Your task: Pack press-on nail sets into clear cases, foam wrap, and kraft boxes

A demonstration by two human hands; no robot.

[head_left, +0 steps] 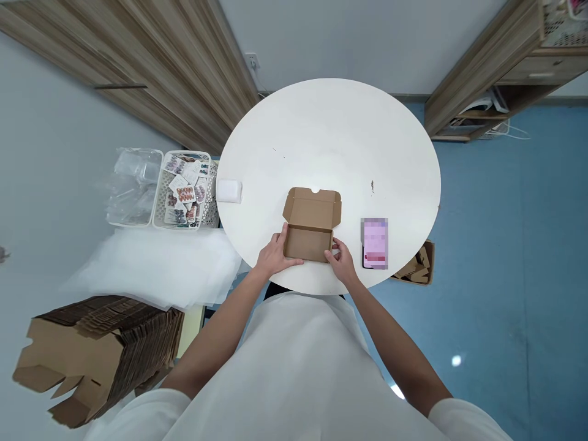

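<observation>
An open cardboard box (309, 244) lies on the white round table (335, 135) near its front edge. The lid, with its side flaps, is folded back away from me, and nothing shows inside. My left hand (274, 252) holds the box's left side, thumb along the front edge and fingers along the left wall. At the front right corner, my right hand (340, 260) grips the wall between thumb and fingers. To the right of that hand lies a phone (375, 244) with a lit, blurred screen.
A small white stack (228, 191) sits at the table's left edge. Beyond it stand a basket of press-on nail cards (184, 195) and a bin of clear plastic packaging (135, 187). White foam sheets (156, 263), flattened cardboard boxes (92, 355) and a carton of cardboard pieces (420, 266) are lower down.
</observation>
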